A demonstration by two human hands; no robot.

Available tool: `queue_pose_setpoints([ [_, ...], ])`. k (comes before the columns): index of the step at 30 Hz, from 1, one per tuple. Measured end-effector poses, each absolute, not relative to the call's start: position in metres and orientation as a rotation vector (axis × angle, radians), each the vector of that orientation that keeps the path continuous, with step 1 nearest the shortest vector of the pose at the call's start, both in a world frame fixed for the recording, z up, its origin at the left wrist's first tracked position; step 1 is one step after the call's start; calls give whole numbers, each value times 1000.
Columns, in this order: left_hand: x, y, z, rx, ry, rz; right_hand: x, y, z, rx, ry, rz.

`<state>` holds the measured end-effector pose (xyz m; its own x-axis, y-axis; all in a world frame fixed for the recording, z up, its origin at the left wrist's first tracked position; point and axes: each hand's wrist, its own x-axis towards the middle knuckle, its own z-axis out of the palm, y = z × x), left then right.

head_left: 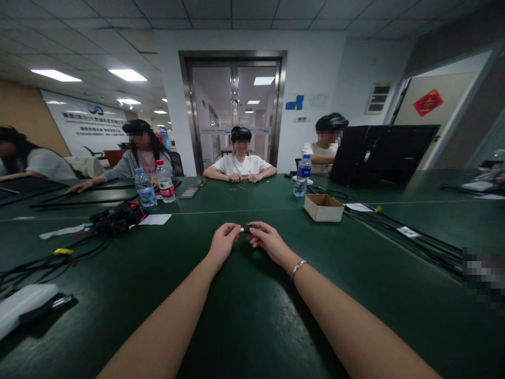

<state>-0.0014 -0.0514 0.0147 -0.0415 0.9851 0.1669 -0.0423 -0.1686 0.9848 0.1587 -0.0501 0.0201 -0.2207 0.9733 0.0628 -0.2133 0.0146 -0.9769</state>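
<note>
A small dark object (247,229) with a light metallic tip on its left side is held between my hands, above the green table (244,316). The fingers of my left hand (226,239) pinch it at the light tip. My right hand (268,241), with a silver bracelet (299,268) on the wrist, grips its dark end between thumb and fingers. What the object is cannot be made out at this size.
An open cardboard box (323,209) stands right of my hands, a water bottle (302,176) behind it. Black cables (402,226) run along the right; tangled black gear (118,217), a white paper (155,219) and two bottles (164,184) are left. Several people sit around.
</note>
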Motion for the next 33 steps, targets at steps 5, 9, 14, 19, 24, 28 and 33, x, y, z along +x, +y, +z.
queue_pose_setpoints([
  [5, -3, -45, 11, 1295, 1208, 1331, 159, -51, 21, -888, -1262, 1440],
  [9, -4, -43, 9, 1249, 1178, 1307, 159, -52, 22, -889, -1223, 1442],
  [14, -3, -48, 13, 1274, 1054, 1352, 159, -53, 22, -863, -1186, 1460],
  [19, -2, -51, 15, 1314, 1097, 1361, 158, -52, 21, -894, -1214, 1444],
  [24, -3, -49, 13, 1376, 1213, 1317, 158, -51, 19, -873, -1319, 1427],
  [28, -3, -48, 12, 1459, 1322, 1267, 159, -52, 20, -837, -1391, 1434],
  [33, -1, -48, 13, 1448, 1374, 1245, 159, -52, 20, -826, -1375, 1442],
])
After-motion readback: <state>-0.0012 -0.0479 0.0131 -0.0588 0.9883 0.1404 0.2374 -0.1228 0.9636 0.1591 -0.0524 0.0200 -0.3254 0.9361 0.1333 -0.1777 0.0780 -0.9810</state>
